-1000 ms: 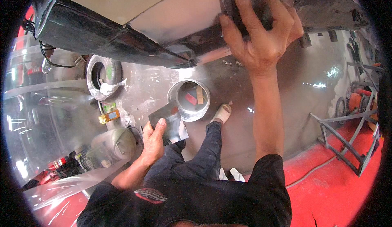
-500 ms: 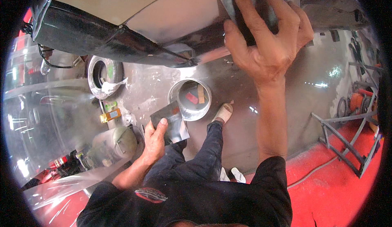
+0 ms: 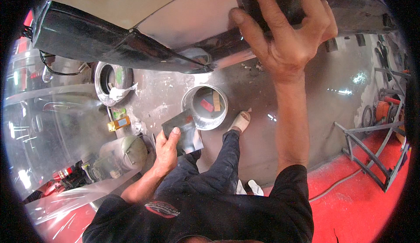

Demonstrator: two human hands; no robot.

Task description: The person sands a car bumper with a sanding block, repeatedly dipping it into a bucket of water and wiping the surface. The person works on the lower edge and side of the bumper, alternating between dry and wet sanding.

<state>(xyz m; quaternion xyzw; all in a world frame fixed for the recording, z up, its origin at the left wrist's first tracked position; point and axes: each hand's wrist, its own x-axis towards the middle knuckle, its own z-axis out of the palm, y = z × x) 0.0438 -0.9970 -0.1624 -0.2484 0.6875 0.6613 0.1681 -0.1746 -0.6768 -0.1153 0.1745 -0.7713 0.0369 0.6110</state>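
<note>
Your right hand (image 3: 292,46), fingers spread, holds the dark sheet (image 3: 291,5) against the pinkish panel (image 3: 183,22). It has just slid farther up in the view, so the work probably reaches another patch. Your left hand (image 3: 166,152) (almost unmoved) grips a dark plate (image 3: 180,126) near the bucket (image 3: 188,103).

In my left grip (image 3: 167,153): thin sheet (image 3: 180,127), smooth, partly glossy. Car panel (image 3: 179,29): smooth, low sheen. Black sill (image 3: 87,31): glossy. Sheeting (image 3: 57,125): clear, shiny plastic. Tyre (image 3: 124,74): dull rubber. Frame (image 3: 372,126): metal, matt. My shirt (image 3: 232,212) and trousers (image 3: 210,173): matt cloth.
</note>
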